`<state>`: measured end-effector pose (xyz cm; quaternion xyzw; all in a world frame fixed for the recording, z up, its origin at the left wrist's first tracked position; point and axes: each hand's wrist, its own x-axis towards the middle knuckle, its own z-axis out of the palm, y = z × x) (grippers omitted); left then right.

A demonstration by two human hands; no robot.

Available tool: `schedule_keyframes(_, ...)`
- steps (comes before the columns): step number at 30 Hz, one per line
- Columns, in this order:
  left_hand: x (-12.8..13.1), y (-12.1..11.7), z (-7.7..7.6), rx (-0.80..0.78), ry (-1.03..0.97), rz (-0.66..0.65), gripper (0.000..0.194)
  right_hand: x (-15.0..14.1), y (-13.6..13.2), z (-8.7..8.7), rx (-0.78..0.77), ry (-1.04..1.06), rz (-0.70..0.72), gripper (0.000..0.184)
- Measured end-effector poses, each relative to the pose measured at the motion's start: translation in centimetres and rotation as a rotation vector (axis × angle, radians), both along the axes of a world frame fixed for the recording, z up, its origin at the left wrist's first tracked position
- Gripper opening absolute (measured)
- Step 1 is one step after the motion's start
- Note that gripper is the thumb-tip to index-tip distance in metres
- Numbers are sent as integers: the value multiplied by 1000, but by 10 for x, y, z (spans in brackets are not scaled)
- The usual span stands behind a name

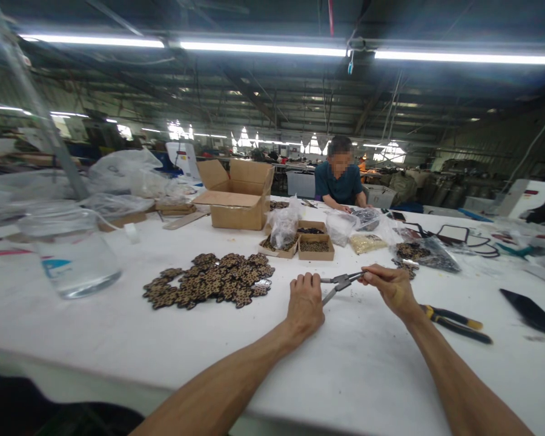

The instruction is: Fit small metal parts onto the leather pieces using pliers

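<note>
My left hand (305, 307) is wrapped round one handle of the grey metal pliers (344, 282), whose handles are spread apart. The jaws point right, to the fingertips of my right hand (394, 292). Those fingers are pinched together at the tip of the jaws; whatever is between them is too small to make out. To the left of my left hand lies a pile of leopard-patterned, scallop-edged pieces (218, 280). A second pair of pliers with black and yellow handles (458, 324) rests beside my right wrist, its head partly hidden.
Behind my hands stand small boxes of tiny parts (317, 248), plastic bags (285, 227) and an open cardboard box (237, 206). A large water jug (72, 254) is at left. Across the table (163, 357) a person (340, 178) leans over a bag. A black flat object (531, 312) lies right.
</note>
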<state>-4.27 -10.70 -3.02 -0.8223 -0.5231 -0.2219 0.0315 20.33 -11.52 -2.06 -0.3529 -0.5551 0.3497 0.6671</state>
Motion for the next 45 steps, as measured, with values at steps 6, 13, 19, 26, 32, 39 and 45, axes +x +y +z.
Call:
schedule_keyframes(6,0,-1,1,-18,-1,3,55,1,1,-2,-12,-24,-8,27)
schedule_keyframes(13,0,0,0,6,11,-1,52,4,4,-4,17,-72,0,31)
schedule_keyframes(19,1,1,0,-3,19,15,54,4,2,-2,35,-98,7,31)
schedule_keyframes(26,0,1,-2,24,23,0,51,3,-2,2,9,-88,14,36)
schedule_keyframes(32,1,1,-2,34,41,25,59,4,2,-2,-26,-34,18,38)
schedule_keyframes(39,0,-1,2,58,57,-3,62,6,10,-14,-97,56,11,42)
schedule_keyframes(45,4,-1,-1,90,87,-31,60,11,18,-22,-180,183,14,33)
